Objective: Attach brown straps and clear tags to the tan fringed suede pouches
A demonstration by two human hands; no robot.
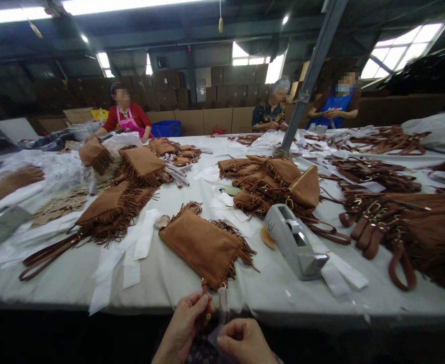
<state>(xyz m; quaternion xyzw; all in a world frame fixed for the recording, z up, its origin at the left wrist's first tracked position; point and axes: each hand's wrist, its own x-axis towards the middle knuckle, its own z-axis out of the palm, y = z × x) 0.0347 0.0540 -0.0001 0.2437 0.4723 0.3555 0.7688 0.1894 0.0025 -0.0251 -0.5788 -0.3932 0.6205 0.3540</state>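
Fringed pouch: the brown pouch (201, 245) lay flat on the white bench (59, 290), by the middle of the near edge, its fringe splayed out along the far and right sides.
Left hand: the left hand (189, 314), just off the near edge, had thumb and finger pinched on a short brown strap (204, 287) at the pouch's near corner.
Right hand: the right hand (247, 339), beside it but apart, had its fingertips closed on a clear plastic strip (223, 306), which reached up to the gold ring (223, 286) at that corner; whether it passed through the ring could not be told.
Tape dispenser: a grey dispenser (296, 242) stood right of the pouch, set back from the near edge.
Paper strips: white strips (144, 235) lay left of the pouch, toward the near edge.
Other pouches: a fringed pouch with a wrist loop (104, 205) lay toward the left end, and a heap of pouches (275, 174) behind the dispenser.
Wrist straps: looped straps (372, 235) lay toward the near right corner.
Co-workers: three people sat or stood along the far edge; another person's hand (27, 175) reached in over the left end.
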